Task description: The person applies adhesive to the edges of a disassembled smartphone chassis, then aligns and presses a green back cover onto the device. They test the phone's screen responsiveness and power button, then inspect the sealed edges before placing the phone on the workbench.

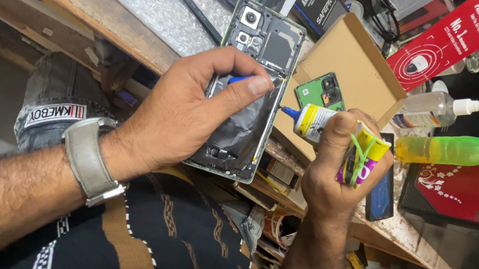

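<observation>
I see my left hand [182,117] clamped on the opened phone [256,71], long axis running up-right; my right hand [340,164] grips the glue bottle [318,122], nozzle just beside the phone's right edge.

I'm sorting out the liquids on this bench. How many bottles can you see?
3. A small blue-tipped bottle in the right hand; a clear spray bottle lying beyond it; a yellow-green bottle lying beside that. Clutter may hide others.
</observation>
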